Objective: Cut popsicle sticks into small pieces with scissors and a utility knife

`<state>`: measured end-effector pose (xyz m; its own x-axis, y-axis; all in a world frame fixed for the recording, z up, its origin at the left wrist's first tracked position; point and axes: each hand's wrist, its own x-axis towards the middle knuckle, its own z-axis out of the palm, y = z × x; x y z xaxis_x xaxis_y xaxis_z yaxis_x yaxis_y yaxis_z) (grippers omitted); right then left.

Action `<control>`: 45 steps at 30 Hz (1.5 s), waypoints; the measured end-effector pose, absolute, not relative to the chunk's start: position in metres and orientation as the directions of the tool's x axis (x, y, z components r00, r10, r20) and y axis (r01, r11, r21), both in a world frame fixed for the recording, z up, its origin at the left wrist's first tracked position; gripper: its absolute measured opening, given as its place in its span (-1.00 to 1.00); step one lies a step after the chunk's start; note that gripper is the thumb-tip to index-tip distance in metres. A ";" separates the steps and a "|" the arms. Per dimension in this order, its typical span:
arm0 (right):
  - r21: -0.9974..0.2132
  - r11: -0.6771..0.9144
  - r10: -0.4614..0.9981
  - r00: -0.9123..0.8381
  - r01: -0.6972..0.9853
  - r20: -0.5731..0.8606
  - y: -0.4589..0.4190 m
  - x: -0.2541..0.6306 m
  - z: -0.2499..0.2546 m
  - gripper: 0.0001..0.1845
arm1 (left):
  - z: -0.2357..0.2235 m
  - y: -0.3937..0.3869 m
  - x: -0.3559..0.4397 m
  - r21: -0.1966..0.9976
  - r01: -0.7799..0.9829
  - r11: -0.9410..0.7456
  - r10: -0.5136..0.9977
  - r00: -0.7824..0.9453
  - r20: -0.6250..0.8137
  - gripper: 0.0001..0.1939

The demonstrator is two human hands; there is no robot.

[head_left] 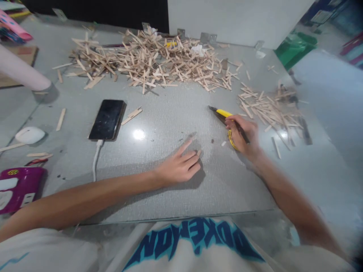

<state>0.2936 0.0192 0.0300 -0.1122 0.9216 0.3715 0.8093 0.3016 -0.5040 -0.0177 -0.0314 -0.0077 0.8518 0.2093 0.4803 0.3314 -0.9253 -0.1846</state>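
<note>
My left hand [181,166] is low over the middle of the table, one finger stretched out and the others bent together. A small end of a wooden stick [199,153] shows at the bent fingertips; the rest is hidden behind the hand. To the right, my right hand [244,136] is wrapped around a yellow-and-black plier-like tool [224,113], its dark tip pointing to the far left. A yellow curved handle part shows below the fingers. Between the hands, a tiny pale scrap [224,143] and dark specks lie on the tabletop.
A big heap of wooden sticks [159,62] spreads along the back, with a smaller pile [266,107] at right. On the left are a phone [107,120] on a white cable [95,162], a white rounded case [30,135] and a purple device [22,189]. Beyond the right edge stands a green bin [297,49].
</note>
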 end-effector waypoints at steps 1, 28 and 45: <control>-0.447 0.311 0.910 -0.128 0.839 0.394 0.023 0.301 0.031 -0.59 | -0.008 -0.031 -0.018 -0.199 0.334 -0.921 0.204 0.850 0.486 -0.80; -0.138 0.188 0.866 -0.098 0.972 0.490 0.051 0.324 0.001 -0.60 | 0.010 -0.022 -0.026 -0.115 0.591 -0.798 0.478 0.738 0.477 -0.66; -0.401 0.228 0.905 -0.042 0.887 0.423 0.062 0.327 -0.020 -0.69 | 0.044 0.079 -0.123 -0.114 0.976 -0.186 0.968 0.202 0.150 -0.75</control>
<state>0.3269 0.0619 -0.0203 -0.0417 0.9053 0.4228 0.8873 0.2281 -0.4008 -0.1230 0.0786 0.0442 0.2017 0.9679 0.1502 0.9759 -0.1857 -0.1144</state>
